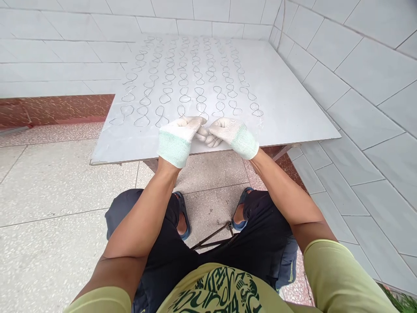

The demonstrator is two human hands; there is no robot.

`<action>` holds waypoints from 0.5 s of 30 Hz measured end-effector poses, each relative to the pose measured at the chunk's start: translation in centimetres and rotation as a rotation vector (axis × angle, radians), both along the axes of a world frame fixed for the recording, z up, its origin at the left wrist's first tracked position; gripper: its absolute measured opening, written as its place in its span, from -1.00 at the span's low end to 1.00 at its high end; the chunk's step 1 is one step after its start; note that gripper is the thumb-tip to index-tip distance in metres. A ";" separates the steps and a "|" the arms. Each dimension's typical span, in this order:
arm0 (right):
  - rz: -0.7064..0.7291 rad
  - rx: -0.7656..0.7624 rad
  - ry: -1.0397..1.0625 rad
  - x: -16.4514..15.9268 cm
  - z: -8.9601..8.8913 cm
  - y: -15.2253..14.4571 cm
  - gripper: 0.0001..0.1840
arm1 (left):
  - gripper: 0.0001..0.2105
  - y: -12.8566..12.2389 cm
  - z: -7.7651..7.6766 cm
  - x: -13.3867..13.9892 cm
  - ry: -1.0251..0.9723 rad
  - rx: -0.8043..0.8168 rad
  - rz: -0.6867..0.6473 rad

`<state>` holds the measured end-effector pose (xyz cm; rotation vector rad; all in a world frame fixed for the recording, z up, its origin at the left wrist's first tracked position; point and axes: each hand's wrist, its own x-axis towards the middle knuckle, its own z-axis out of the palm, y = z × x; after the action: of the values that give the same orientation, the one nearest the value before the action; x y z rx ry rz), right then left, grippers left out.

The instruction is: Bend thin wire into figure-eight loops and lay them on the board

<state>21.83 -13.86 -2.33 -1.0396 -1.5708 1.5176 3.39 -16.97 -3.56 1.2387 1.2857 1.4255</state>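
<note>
Starting from the left, what's around?

Speckled floor, red-brown baseboard, then the table. Thin loops, mostly twisted into figure eights, lie across it in rough columns.

Hands?

Left hand is gloved, above the near edge, thumb and fingertips pressed together. Right hand is just beside it, gloved too, grip likewise closed up. Can't tell whether either pinches a strand.

Anything in the way?

Hands partly cover the nearest loops. Farther right, bare tabletop, then the tiled wall along that side.
</note>
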 end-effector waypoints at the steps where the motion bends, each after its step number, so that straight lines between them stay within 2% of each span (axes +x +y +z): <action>1: 0.017 -0.006 -0.006 -0.1 0.0 0.0 -0.61 | -0.70 -0.2 0.2 0.2 0.014 0.006 0.028; 6: -0.022 0.064 -0.050 0.3 0.7 -0.1 -0.63 | -0.70 -0.8 1.2 0.2 0.097 0.028 0.110; 10: 0.022 0.145 -0.186 1.6 1.3 0.4 -0.56 | -0.66 -0.7 1.7 -1.1 0.158 0.025 0.111; 15: 0.016 0.207 -0.210 2.8 1.4 1.5 -0.56 | -0.59 -0.9 2.7 -2.8 0.211 0.030 0.041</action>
<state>24.64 -12.35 -0.93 -1.0963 -1.8416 1.2562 0.57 -17.85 -0.89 1.4205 1.4425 1.3756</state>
